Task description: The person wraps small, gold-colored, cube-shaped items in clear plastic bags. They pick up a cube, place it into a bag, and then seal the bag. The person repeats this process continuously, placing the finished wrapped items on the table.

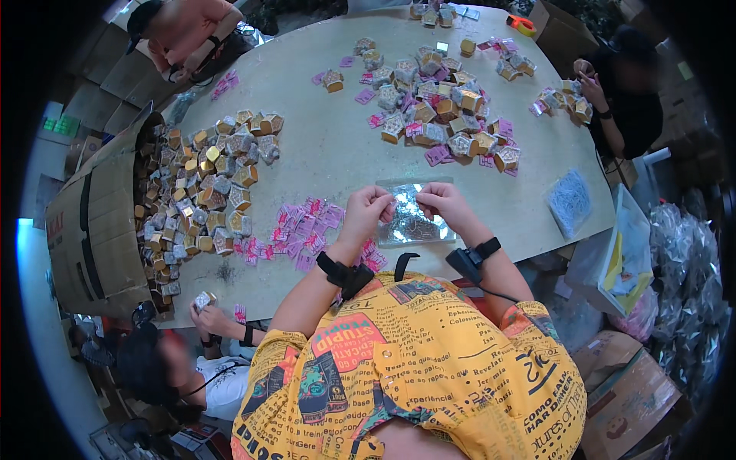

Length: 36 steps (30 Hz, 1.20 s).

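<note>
My left hand (pixel 372 211) and my right hand (pixel 448 207) are close together near the table's front edge. The thumb and fingers of each are pressed together in a pinch; what lies between the fingertips is too small to make out. Under and between them lies a shiny clear plastic bag (pixel 418 232) with thin dark strands visible in it. Left of my left hand is a loose heap of pink printed tags (pixel 307 226). Beyond both hands spreads a pile of small gold and white faceted ornaments (pixel 452 103), with pink tags among them.
A cardboard box (pixel 100 222) on its side spills many ornaments (pixel 211 172) onto the table (pixel 322 130). Another bag of pale strands (pixel 569 203) lies at the right edge. Three other people work around the table. An orange tape roll (pixel 522 26) sits at the far edge.
</note>
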{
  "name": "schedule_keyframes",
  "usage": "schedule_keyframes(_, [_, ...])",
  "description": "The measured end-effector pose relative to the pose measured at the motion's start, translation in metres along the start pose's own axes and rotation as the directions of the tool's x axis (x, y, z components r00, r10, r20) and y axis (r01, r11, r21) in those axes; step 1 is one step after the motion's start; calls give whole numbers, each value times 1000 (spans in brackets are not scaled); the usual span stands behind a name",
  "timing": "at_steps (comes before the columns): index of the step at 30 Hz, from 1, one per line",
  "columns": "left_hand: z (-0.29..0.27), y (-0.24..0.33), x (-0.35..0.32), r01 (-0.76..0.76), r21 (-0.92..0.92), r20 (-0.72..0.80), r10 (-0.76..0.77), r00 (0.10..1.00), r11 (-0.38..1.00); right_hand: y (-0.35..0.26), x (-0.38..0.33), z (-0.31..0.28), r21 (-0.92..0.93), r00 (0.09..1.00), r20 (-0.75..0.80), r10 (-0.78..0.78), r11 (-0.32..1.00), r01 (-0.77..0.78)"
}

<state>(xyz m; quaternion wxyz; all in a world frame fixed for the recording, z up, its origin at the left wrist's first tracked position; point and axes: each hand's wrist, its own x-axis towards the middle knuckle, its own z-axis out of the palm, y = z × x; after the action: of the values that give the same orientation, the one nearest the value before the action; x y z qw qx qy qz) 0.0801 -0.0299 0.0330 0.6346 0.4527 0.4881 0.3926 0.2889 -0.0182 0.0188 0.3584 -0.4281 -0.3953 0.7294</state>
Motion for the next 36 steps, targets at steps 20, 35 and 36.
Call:
schedule_keyframes(20, [1, 20, -11, -351, 640, 136, 348, 927, 684, 11, 1, 28, 351, 999, 43, 31, 935, -45])
schedule_keyframes(35, [-19, 30, -8, -540, 841, 460, 470, 753, 42, -3, 17, 30, -130, 975, 131, 178, 978, -162])
schedule_keyframes(36, [-21, 26, -7, -539, 835, 426, 492, 759, 110, -3, 20, 33, -227, 983, 131, 129, 969, -97])
